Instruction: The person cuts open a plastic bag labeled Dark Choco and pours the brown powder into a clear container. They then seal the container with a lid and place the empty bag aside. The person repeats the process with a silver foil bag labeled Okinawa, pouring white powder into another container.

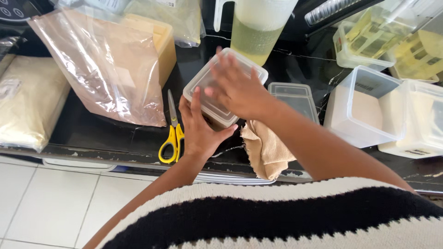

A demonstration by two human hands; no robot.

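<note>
Head view: lidded container (217,99) between both hands (221,110).

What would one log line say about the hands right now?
left hand: grips container side | right hand: flat on container lid | scissors: beside left hand | cloth: under right wrist

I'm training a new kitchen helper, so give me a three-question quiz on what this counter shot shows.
1. True or false: the right hand lies flat on the lid of the clear square container.
2. Which thing lies just left of the left hand?
A. a knife
B. the yellow-handled scissors
C. a spoon
3. Fill in: a crumpled beige ______ lies on the dark counter below the right forearm.

Key
1. True: the palm presses on the lid while the left hand holds the container's side.
2. B
3. cloth
</note>
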